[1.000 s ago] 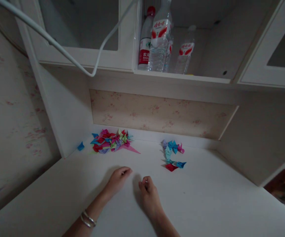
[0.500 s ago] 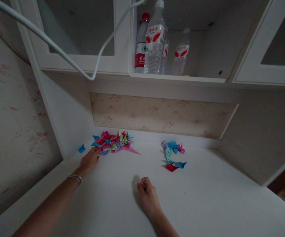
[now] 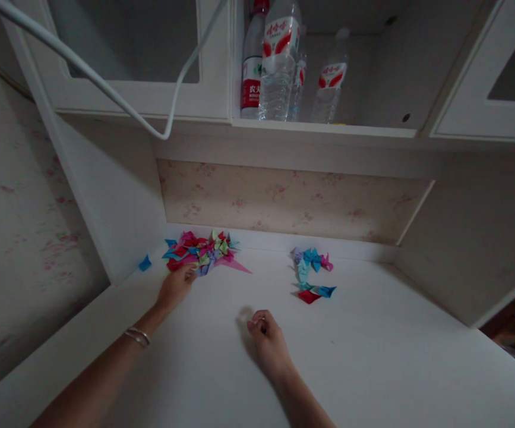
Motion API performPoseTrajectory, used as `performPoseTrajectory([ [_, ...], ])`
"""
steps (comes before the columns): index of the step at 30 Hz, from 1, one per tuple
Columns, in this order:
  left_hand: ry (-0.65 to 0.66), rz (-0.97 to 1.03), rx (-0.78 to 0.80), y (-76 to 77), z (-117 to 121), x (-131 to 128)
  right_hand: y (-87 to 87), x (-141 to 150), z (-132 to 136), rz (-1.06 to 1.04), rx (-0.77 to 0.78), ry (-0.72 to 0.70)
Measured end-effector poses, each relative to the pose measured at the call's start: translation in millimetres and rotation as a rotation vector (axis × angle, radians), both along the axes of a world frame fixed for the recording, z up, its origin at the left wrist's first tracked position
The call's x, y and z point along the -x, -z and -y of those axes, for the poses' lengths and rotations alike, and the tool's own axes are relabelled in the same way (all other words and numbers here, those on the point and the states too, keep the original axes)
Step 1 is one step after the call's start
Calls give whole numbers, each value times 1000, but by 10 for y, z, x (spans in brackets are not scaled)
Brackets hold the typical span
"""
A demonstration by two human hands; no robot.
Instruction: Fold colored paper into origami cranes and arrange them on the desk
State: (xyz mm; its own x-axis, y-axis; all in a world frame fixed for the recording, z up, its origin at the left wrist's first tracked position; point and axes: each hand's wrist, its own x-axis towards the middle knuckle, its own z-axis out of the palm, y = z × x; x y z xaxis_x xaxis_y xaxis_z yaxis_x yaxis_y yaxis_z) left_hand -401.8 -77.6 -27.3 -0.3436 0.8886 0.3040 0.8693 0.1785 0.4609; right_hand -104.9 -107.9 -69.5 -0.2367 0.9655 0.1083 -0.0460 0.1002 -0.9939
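Note:
A heap of small folded paper pieces [image 3: 201, 252] in pink, red, blue and green lies at the back left of the white desk [image 3: 373, 356]. My left hand [image 3: 176, 286], bangles on its wrist, reaches to the heap's near edge, fingertips curled onto a purple piece. My right hand [image 3: 268, 339] rests in a loose fist on the desk in the middle; what is in it, if anything, is hidden. A smaller group of folded pieces [image 3: 310, 274], mostly blue with one red, lies to the right of the heap.
One stray blue piece [image 3: 145, 263] lies by the left cabinet wall. Several water bottles [image 3: 279, 65] stand on the shelf above. A white cable [image 3: 106, 77] hangs across the upper cabinet front. Cabinet walls close in the desk on both sides.
My left hand went from beside my right hand out to the left end of the heap, then shifted right along its near edge. My right hand stayed put.

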Motion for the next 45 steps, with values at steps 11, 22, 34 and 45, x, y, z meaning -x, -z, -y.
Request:
performPoseTrajectory([
  [11,404,679,-19,-4,542,-1434,-155,-204,-125,-239,135,-34],
  [22,397,972,-2,224,551,-1640,-130,-184,-153,-209,110,9],
  [34,279,968,-8,227,588,-1640,-83,-201,-160,-223,134,-11],
  [45,238,1004,-40,243,559,-1595,-46,-153,-153,-90,72,0],
])
